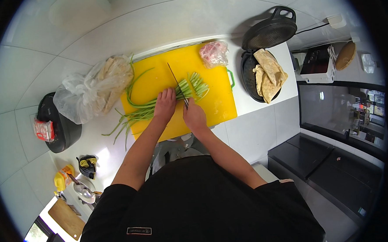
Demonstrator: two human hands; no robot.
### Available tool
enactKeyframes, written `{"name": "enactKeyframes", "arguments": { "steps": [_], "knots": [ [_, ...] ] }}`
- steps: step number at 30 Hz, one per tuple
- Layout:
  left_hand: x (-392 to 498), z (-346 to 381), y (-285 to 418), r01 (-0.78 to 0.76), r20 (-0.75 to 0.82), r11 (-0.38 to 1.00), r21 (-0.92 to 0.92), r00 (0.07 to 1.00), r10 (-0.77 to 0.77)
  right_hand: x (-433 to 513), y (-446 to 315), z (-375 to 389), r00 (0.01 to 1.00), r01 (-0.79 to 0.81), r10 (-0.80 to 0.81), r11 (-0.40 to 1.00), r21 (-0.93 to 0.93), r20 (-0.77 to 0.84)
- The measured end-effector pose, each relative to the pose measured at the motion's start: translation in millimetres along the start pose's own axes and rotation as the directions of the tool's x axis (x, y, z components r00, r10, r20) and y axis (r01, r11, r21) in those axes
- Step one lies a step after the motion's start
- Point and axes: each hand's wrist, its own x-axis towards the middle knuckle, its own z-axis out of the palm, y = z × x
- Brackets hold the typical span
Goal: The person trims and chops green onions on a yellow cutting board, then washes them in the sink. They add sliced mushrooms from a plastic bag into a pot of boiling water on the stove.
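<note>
A bunch of long, thin green vegetable stalks [145,113] lies across a yellow cutting board [218,105], its loose ends trailing past the board's left edge. My left hand [165,103] presses down on the bunch, close to the knife. In my right hand [194,116] is the handle of a kitchen knife [174,75], its blade pointing to the far side and crossing the stalks. Right of the blade sit short cut stalk pieces [199,85]. Pink raw meat in clear plastic [214,54] rests at the board's far right corner.
Flatbreads [270,76] lie on an open black electric griddle [248,73] at the right. On the left are a plastic bag of flatbread [92,88] and a black appliance [63,134]. A yellow bottle [62,179] and a pan [85,190] stand lower left.
</note>
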Motion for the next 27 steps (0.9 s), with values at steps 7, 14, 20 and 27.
{"name": "enactKeyframes", "arguments": {
  "steps": [7, 14, 20, 27],
  "knots": [
    [-0.4, -1.9, 1.3, 0.008, -0.034, 1.000, -0.015, 0.999, -0.008, 3.8, 5.0, 8.9, 0.999, 0.027, -0.026, 0.999, 0.034, -0.046],
    [-0.9, -0.1, 4.2, 0.042, -0.056, 0.999, -0.020, 0.997, -0.043, 8.0, 7.7, 11.1, 1.000, 0.009, -0.009, 1.000, 0.029, -0.026],
    [-4.4, 1.0, 6.8, 0.052, -0.036, 0.996, -0.066, 0.998, -0.054, 24.4, -1.7, 13.4, 0.998, 0.026, -0.023, 0.999, 0.046, -0.053],
    [-3.1, 5.3, 7.7, 0.161, -0.092, 0.982, -0.102, 0.981, -0.170, 11.7, 21.9, -3.1, 0.995, 0.062, -0.059, 0.997, 0.035, -0.083]
  ]
}}
